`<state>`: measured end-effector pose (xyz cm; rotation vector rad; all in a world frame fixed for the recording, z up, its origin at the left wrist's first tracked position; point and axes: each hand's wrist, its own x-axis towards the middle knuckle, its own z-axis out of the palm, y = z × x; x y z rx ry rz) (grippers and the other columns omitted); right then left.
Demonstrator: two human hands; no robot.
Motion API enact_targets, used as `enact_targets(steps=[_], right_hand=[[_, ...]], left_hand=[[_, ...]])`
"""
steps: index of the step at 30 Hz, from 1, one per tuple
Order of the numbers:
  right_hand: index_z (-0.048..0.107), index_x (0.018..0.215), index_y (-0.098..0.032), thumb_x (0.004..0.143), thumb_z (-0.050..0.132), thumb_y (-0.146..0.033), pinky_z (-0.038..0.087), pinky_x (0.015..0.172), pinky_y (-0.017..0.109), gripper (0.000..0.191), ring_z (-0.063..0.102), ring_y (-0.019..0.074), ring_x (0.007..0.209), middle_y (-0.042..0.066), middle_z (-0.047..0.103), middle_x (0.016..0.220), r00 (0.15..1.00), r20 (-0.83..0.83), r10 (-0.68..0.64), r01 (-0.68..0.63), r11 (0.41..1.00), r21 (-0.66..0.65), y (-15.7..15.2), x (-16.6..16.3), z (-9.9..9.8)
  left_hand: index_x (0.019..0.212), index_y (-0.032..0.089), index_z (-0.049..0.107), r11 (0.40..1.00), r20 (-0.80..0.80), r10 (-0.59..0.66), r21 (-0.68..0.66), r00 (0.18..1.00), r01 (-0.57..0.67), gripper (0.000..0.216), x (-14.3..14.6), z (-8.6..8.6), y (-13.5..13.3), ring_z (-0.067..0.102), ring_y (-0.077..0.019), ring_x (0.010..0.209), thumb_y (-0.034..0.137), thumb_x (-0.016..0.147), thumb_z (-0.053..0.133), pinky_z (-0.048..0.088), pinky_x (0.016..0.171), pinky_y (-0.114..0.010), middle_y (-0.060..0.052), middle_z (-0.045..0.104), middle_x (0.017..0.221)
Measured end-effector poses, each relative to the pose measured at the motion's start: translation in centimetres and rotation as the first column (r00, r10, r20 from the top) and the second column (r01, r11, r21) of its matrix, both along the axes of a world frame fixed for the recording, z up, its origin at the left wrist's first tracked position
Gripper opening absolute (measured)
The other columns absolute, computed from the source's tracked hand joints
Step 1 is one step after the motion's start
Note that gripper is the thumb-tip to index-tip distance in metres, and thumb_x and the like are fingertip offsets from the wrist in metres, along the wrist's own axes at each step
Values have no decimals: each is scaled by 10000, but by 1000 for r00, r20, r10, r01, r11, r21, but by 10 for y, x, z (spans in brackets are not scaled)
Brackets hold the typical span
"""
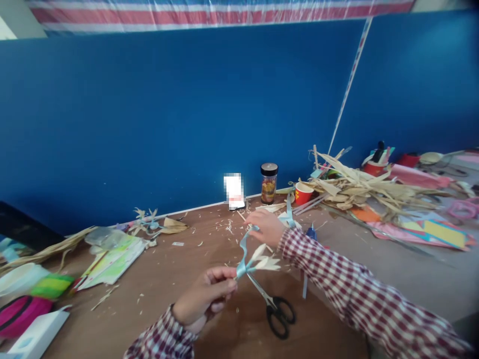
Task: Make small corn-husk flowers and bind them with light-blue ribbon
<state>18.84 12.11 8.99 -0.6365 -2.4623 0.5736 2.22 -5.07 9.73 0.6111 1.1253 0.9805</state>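
Pinched between the thumb and fingers of my left hand (209,295) is a small flower (266,262) with pale, pointed petals, apparently cut from dried husk. Light blue ribbon (243,252) wraps the flower's base and rises in a loose strip to my right hand (266,225). The fingertips of that hand are closed on the ribbon, a little above and beyond the flower. Black-handled scissors (280,317) lie on the table just right of my left hand, their blades partly behind the flower. More blue ribbon (287,217) shows behind my right wrist.
Along the blue partition (187,114) stand a bright phone (235,192), a black-lidded jar (269,184) and a red paper cup (302,194). Dried husks (355,184) pile up at right. A blue glue gun (311,232) is partly behind my right sleeve. Papers (112,259) lie left.
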Motion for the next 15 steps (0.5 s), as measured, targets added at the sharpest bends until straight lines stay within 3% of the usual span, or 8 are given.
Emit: enact_targets(steps=[3,5,7,9,12,15], right_hand=[[619,934,-191,742,511,-151,324,911,395,224,485,213,1001,73,597,1020,987,-148,-58,59,998,-1,-11,10,3],[611,918,-189,773,472,-189,403,823,368,202,536,191,897,65,615,954,951,-253,-179,136,975,-178,-15,16,4],[585,941,-172,806,428,-250,450,711,331,221,562,165,776,60,622,870,902,-309,-300,175,910,-375,-17,21,5],[568,963,-161,813,425,-284,456,685,322,241,565,158,746,58,622,841,891,-305,-336,184,882,-434,-21,24,6],[606,916,-183,775,504,-271,406,817,378,194,539,190,891,66,617,931,942,-230,-244,186,951,-249,-26,28,10],[656,847,-220,696,609,-229,270,949,438,158,431,244,1076,64,576,1076,990,-89,-111,116,992,52,-27,32,17]], left_hand=[[805,138,636,997,127,73,-11,989,-72,266,0,-4,1,345,-21,444,208,570,736,135,352,-115,11,494,546],[814,134,633,994,190,113,-20,975,-111,258,0,-7,2,359,-20,463,190,582,731,139,351,-104,5,493,565],[825,135,630,988,243,153,-28,958,-151,262,1,-10,2,376,-18,482,168,585,728,147,351,-94,-1,500,601],[829,136,627,982,288,188,-39,939,-184,272,2,-12,1,387,-19,495,150,578,731,153,348,-90,-2,501,623],[821,137,622,976,333,218,-55,917,-212,265,3,-15,0,395,-19,505,134,579,729,160,345,-86,-2,499,642],[804,135,619,976,360,217,-61,907,-209,238,5,-17,0,397,-18,507,133,589,723,159,344,-88,-1,497,647]])
